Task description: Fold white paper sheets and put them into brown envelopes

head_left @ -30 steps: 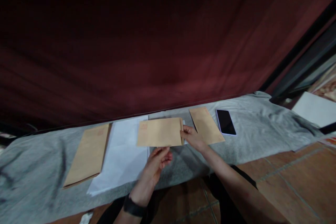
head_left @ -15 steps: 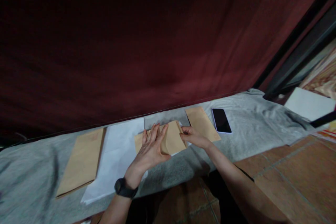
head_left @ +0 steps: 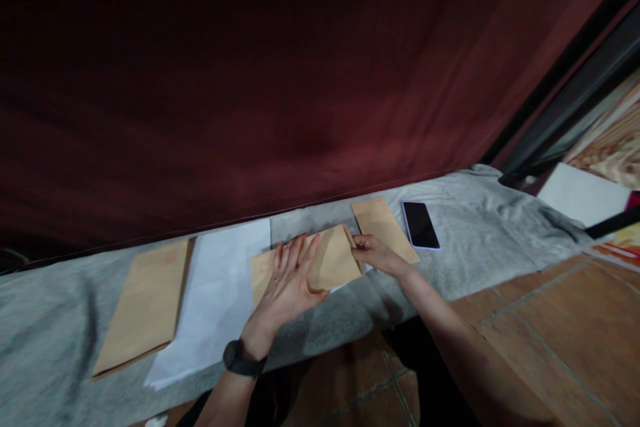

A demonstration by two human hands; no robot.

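A brown paper envelope lies in front of me, with white paper showing along its lower and right edges. My left hand, wearing a dark wristwatch, presses on the envelope's left part with fingers stretched out and apart. At the envelope's right end, my right hand is closed in a pinch on the edge; its fingertips are partly hidden. Just beyond that hand rests another brown envelope, flat on the grey cloth.
White paper sheets lie left of my hands, beside a stack of brown envelopes. A phone with a pale purple edge is at the right. Dark red fabric rises behind the cloth. Below is a tiled floor.
My right hand has shifted slightly right along with the envelope's right end. The left hand stays spread on the envelope. The view has moved a little.
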